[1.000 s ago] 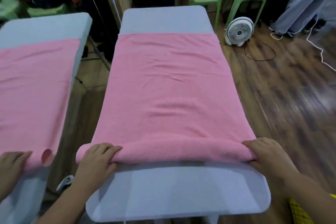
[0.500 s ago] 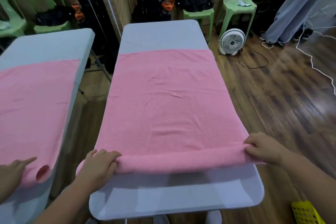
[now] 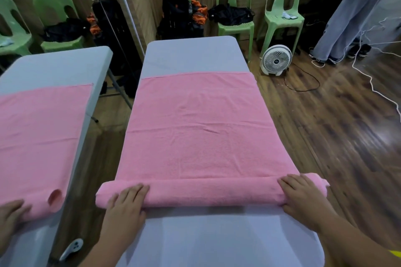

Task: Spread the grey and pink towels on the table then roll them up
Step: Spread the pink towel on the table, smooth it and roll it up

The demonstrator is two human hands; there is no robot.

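A pink towel (image 3: 195,125) lies flat along the pale grey table top (image 3: 191,54). Whether that grey layer is the grey towel or the bare table, I cannot tell. The towel's near end is rolled into a thick roll (image 3: 212,191) lying across the table. My left hand (image 3: 125,204) rests on the roll's left end, fingers curled over it. My right hand (image 3: 301,197) covers the right end the same way. Bare grey surface shows between the roll and the near edge.
A mirror (image 3: 43,115) on the left repeats the table, towel and a hand. A white floor fan (image 3: 276,59) and black cord sit right of the table. Green chairs (image 3: 235,6) with bags line the wall. A person's legs (image 3: 347,24) and white cables (image 3: 368,78) are far right.
Both hands have pushed the roll away from me, and it is thicker. More bare grey surface shows behind it. The view has tilted up to show more of the room.
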